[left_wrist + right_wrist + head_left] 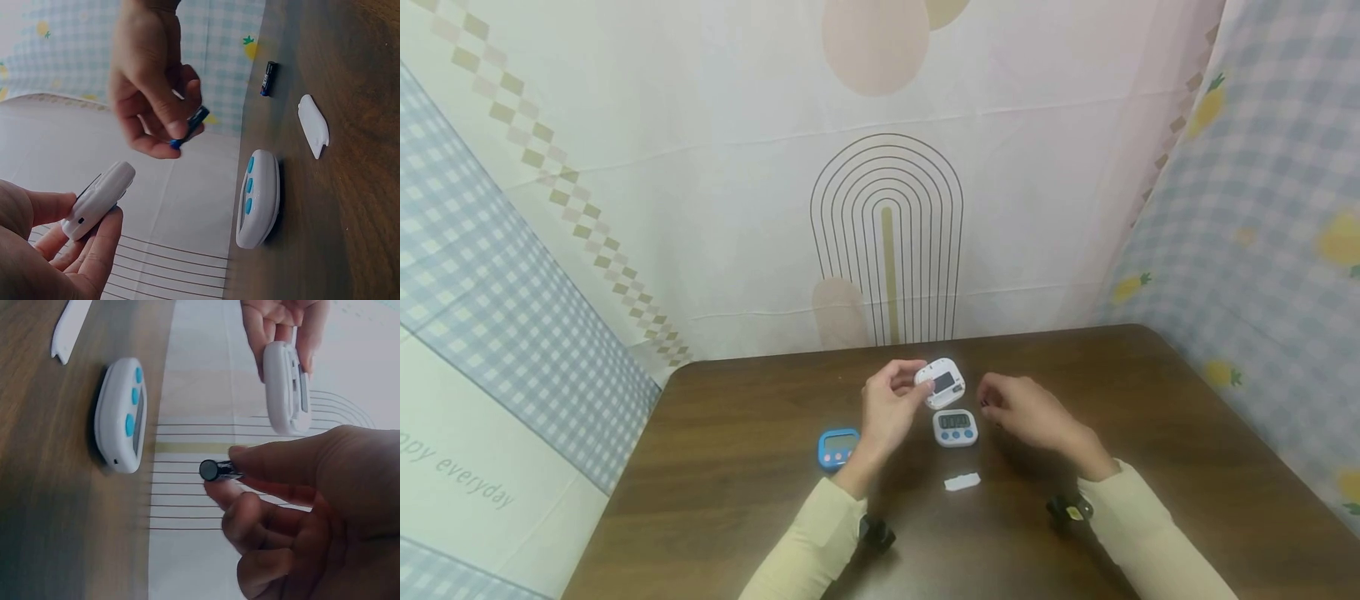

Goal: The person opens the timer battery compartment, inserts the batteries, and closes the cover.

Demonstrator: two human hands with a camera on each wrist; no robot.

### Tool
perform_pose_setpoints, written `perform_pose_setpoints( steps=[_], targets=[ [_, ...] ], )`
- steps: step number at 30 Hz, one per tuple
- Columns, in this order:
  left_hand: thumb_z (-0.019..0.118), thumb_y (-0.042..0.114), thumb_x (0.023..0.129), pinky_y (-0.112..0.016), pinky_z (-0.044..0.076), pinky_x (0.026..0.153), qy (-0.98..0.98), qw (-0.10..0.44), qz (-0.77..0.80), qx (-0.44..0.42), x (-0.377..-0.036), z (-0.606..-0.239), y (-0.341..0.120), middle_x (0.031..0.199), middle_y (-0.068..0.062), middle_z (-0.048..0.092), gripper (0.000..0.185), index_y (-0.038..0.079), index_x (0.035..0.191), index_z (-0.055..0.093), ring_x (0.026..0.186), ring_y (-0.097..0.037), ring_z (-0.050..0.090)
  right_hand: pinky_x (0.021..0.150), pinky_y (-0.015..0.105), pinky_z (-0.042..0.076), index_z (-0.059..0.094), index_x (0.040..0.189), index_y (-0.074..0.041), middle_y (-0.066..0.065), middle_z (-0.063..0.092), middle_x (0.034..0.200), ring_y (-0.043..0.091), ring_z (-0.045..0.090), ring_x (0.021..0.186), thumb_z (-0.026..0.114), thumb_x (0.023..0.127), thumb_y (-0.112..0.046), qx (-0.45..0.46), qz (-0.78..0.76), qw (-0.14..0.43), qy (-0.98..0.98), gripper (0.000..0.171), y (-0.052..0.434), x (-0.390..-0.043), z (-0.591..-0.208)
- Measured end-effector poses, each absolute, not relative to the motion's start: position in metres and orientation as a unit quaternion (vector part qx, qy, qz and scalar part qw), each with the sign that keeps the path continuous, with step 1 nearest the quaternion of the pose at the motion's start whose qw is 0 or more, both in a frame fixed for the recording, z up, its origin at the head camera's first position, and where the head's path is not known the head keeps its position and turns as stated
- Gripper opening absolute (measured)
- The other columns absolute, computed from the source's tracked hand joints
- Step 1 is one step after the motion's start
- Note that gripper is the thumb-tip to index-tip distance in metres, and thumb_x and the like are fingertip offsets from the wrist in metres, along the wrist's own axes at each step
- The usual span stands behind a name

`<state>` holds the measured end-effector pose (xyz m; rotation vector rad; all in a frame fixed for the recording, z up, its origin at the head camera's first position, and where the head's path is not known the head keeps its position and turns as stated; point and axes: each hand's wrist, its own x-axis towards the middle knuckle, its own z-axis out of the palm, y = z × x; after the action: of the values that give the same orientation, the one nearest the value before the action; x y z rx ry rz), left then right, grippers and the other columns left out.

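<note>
My left hand (889, 404) grips a white digital timer (951, 392) between thumb and fingers, its back turned up and its battery slot uncovered. Just to the right, my right hand (1026, 408) pinches a small dark battery (192, 127) with a blue end between thumb and fingertips, apart from the timer. The right wrist view shows the flat end of that battery (211, 470). Below the held timer, a second white timer (956, 428) with blue buttons rests on the table. A white battery cover (962, 482) lies nearer me.
A blue timer (835, 450) lies on the brown table (722, 500), partly behind my left wrist. Another battery (269, 78) lies on the table near the cover in the left wrist view. Patterned cloth (745, 208) hangs behind the table and at both sides.
</note>
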<state>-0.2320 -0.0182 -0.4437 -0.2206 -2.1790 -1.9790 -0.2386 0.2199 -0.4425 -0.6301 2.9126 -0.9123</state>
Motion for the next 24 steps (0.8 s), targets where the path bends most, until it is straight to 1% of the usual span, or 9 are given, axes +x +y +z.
perform_pose_setpoints(
  steps=[5,10,16,21,24],
  targets=[
    [0.081,0.001,0.088,-0.028,0.066,0.073,-0.733,0.096,-0.668,-0.080,-0.231,-0.444,-0.017,0.106,-0.016,0.080,0.026,0.003,0.113,0.076,0.089,-0.025,0.077,0.062,0.030,0.056,0.070,0.108,-0.010,-0.003,0.069,0.085,0.013,0.062,0.073,0.077,0.094,-0.004,-0.204,-0.321,-0.027,0.925,0.017,0.216,-0.236,-0.437],
    [0.081,0.002,0.089,-0.028,0.066,0.073,-0.732,0.080,-0.671,-0.080,-0.231,-0.444,-0.016,0.107,-0.017,0.080,0.027,0.004,0.115,0.076,0.090,-0.025,0.078,0.064,0.028,0.058,0.069,0.109,-0.011,-0.003,0.071,0.088,0.013,0.064,0.077,0.079,0.094,-0.006,-0.205,-0.357,-0.064,0.909,0.018,0.212,-0.232,-0.432],
    [0.080,0.001,0.089,-0.029,0.066,0.072,-0.730,0.072,-0.674,-0.086,-0.230,-0.444,-0.015,0.108,-0.017,0.080,0.029,0.002,0.117,0.075,0.090,-0.025,0.079,0.064,0.027,0.057,0.069,0.108,-0.011,-0.001,0.071,0.089,0.016,0.064,0.077,0.080,0.093,-0.005,-0.208,-0.386,-0.111,0.892,0.019,0.205,-0.226,-0.422],
    [0.081,0.001,0.089,-0.035,0.067,0.073,-0.724,0.059,-0.682,-0.087,-0.229,-0.444,-0.013,0.106,-0.017,0.080,0.028,0.003,0.116,0.075,0.089,-0.024,0.078,0.063,0.026,0.056,0.069,0.108,-0.009,-0.001,0.071,0.088,0.015,0.063,0.075,0.082,0.092,-0.005,-0.211,-0.394,-0.144,0.883,0.021,0.203,-0.223,-0.420],
    [0.080,0.001,0.089,-0.036,0.068,0.073,-0.719,0.053,-0.687,-0.089,-0.228,-0.445,-0.012,0.105,-0.018,0.080,0.027,0.003,0.116,0.075,0.088,-0.026,0.079,0.062,0.026,0.055,0.070,0.107,-0.010,-0.002,0.070,0.087,0.015,0.061,0.073,0.083,0.090,-0.004,-0.218,-0.397,-0.157,0.877,0.022,0.201,-0.222,-0.421]
  ],
)
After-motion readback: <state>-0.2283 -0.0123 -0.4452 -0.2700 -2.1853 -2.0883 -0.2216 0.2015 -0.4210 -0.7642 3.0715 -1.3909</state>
